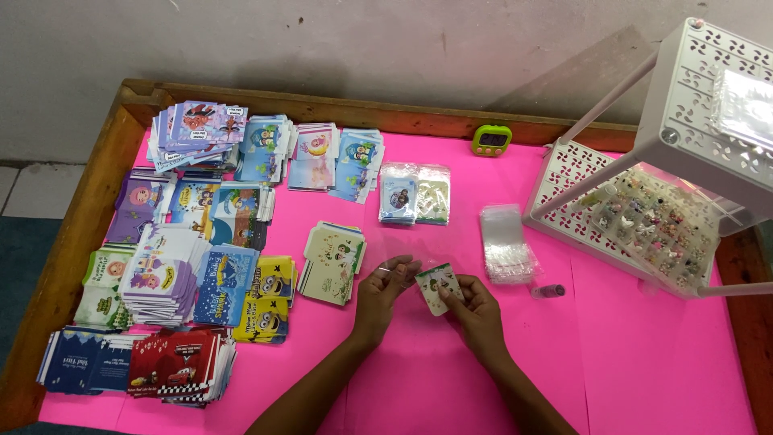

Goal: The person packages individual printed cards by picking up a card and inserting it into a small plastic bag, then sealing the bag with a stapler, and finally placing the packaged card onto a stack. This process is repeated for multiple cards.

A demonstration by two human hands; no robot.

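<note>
My right hand [475,310] pinches a small pale card with cartoon figures [437,287] above the pink table cover [403,370]. My left hand [382,290] is just left of it, fingers pinched on a clear plastic sleeve [403,266] that is hard to make out. A stack of similar pale cards [332,262] lies left of my left hand. A pile of clear sleeves [506,242] lies to the right.
Many stacks of colourful cartoon cards [201,242] fill the table's left side. Two bagged packs [415,193] lie at the middle back. A green timer [492,140] stands by the far rim. A white perforated rack [644,209] holds small trinkets at right. A small pink tube [549,290] lies nearby.
</note>
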